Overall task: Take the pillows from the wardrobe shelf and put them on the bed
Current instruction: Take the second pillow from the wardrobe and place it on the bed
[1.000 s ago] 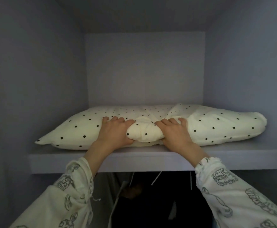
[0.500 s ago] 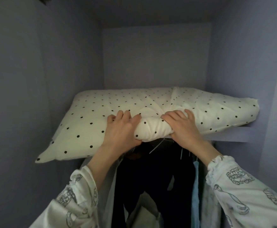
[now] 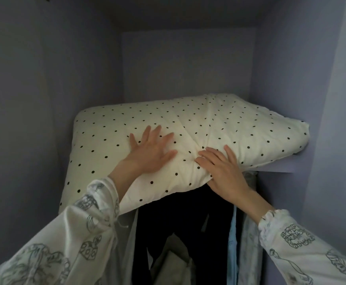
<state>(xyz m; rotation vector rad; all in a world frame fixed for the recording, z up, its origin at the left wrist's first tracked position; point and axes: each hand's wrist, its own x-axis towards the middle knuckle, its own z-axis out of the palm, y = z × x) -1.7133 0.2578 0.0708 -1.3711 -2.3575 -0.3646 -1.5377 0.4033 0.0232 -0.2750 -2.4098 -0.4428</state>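
A cream pillow with black dots [image 3: 240,128] lies half off the wardrobe shelf [image 3: 281,166], its left front part hanging out past the shelf edge. My left hand [image 3: 149,149] rests flat on top of the pillow with fingers spread. My right hand [image 3: 223,167] clasps the pillow's front edge, fingers on top and thumb hidden beneath. The pillow's right end still rests on the shelf. No bed is in view.
The wardrobe's lilac side walls [image 3: 24,120] close in on both sides. Below the shelf hang dark clothes [image 3: 180,223] and a light blue garment [image 3: 232,243]. Folded pale fabric [image 3: 174,262] sits at the bottom.
The pillow has slid further out of the shelf toward me. My left hand has let go of the bunched front edge and now lies flat on top.
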